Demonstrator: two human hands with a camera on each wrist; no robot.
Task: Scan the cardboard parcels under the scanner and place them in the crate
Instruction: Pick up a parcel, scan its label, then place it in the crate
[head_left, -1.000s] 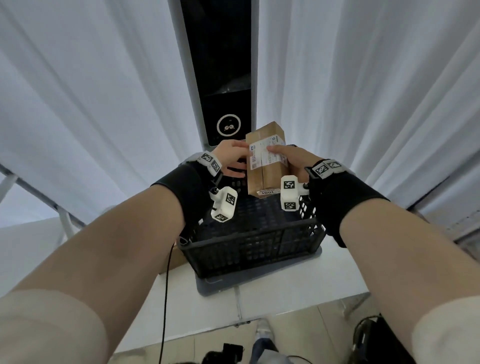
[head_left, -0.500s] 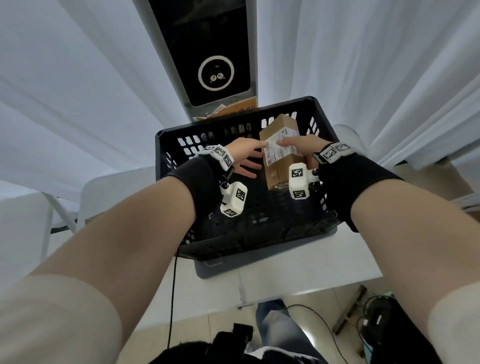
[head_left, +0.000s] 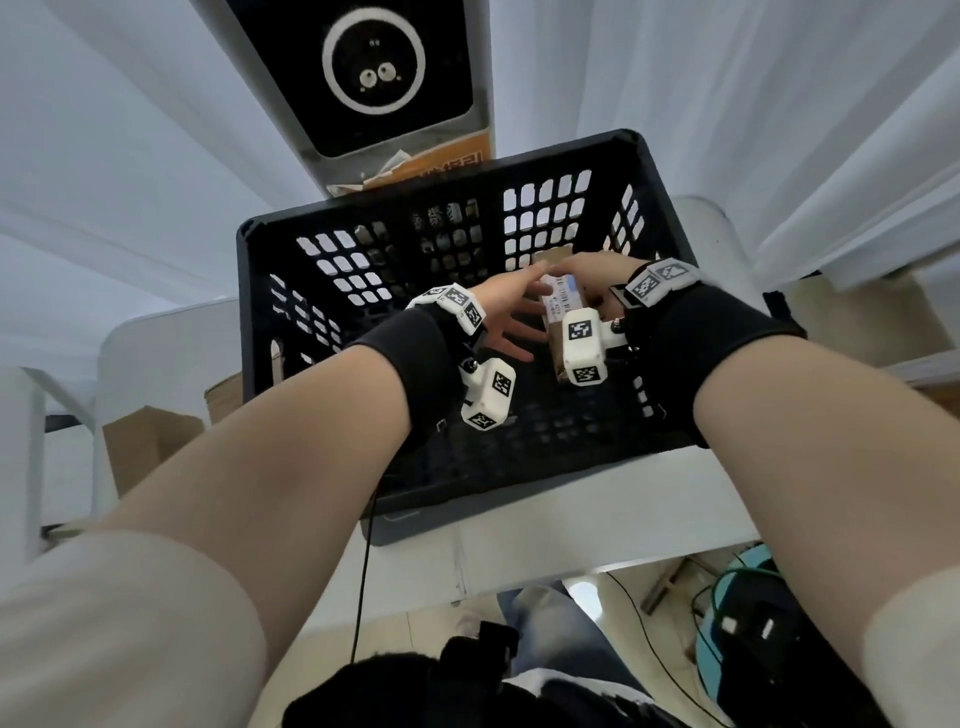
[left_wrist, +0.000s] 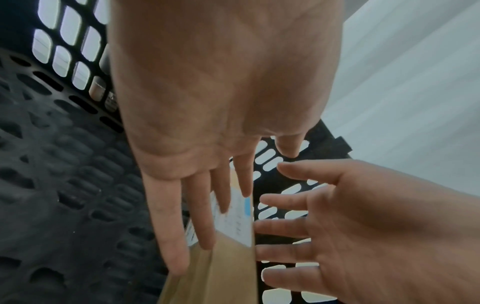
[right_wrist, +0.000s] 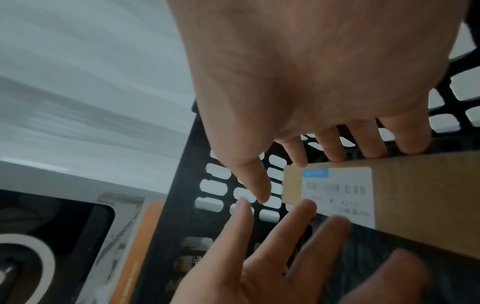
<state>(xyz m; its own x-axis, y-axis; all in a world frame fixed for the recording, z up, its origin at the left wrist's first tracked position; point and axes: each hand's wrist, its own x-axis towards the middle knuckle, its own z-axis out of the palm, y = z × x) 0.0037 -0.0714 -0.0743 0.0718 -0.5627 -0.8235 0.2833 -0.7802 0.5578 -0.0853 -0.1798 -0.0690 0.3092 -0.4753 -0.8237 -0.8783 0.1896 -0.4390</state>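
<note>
A brown cardboard parcel (head_left: 555, 332) with a white label sits low inside the black crate (head_left: 628, 148), close to its right wall. My left hand (head_left: 511, 312) lies with straight fingers on the labelled face (left_wrist: 233, 222). My right hand (head_left: 587, 270) is on the parcel's other side. Its fingers (right_wrist: 335, 148) are straight behind the parcel's (right_wrist: 415, 195) far edge, and its thumb points away, off the cardboard. In the left wrist view the right hand's (left_wrist: 337, 226) spread fingertips reach the parcel's (left_wrist: 228, 267) side. Neither hand curls round it.
The scanner (head_left: 374, 67), a black panel with a white ring, stands just behind the crate, with an orange box (head_left: 441, 166) at its foot. The crate sits on a white table (head_left: 571, 519). Cardboard boxes (head_left: 150, 436) lie at the left. White curtains hang all round.
Both hands have brought the parcel down from in front of the scanner into the crate. Their grip on it has loosened to straight, spread fingers.
</note>
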